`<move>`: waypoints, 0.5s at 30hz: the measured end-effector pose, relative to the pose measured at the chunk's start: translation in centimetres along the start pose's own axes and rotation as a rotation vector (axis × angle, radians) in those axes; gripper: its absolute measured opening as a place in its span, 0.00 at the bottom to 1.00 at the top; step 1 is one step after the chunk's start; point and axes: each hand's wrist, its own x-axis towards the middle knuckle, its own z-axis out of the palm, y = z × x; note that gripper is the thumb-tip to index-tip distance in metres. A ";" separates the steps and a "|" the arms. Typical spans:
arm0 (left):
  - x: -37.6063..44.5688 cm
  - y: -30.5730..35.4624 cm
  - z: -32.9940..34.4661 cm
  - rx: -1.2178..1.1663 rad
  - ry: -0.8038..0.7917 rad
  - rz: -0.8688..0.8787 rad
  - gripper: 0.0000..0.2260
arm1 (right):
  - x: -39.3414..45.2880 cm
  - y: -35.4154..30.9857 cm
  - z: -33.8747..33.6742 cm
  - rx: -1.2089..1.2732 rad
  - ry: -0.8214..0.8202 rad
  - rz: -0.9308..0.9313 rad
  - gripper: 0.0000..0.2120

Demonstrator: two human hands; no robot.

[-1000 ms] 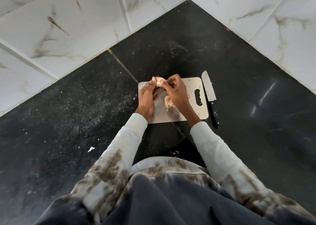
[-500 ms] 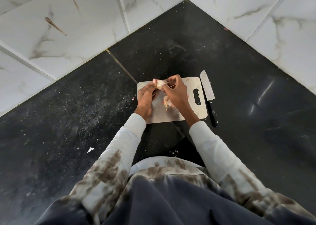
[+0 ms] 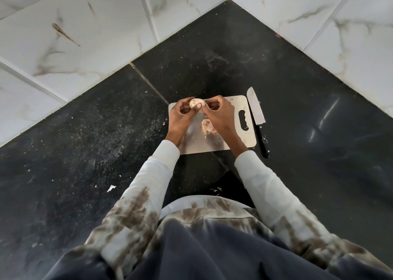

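Left hand (image 3: 182, 118): fingers and thumb are curling round a garlic piece (image 3: 195, 103), holding it over the cutting board (image 3: 204, 145). Right hand (image 3: 221, 115): fingertips are pinching its skin. The board is bearing garlic scraps (image 3: 208, 126); a knife (image 3: 256, 109) is lying just beside.

Left hand (image 3: 182, 114) grips a garlic bulb (image 3: 196, 103), thumb across it, above the far edge of the steel cutting board (image 3: 238, 103). Right hand (image 3: 221, 115) pinches the bulb's right side, and the two hands touch. Garlic scraps (image 3: 207, 126) lie on the board, partly under the right wrist. Knife (image 3: 257, 113) lies on the black counter (image 3: 308, 120) just right of the board, blade pointing away. White marble tiles (image 3: 85, 35) line the corner.
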 end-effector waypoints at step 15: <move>-0.6 0.1 -0.6 0.027 -0.037 -0.013 0.10 | -0.6 -0.4 0.6 -0.141 0.004 -0.109 0.11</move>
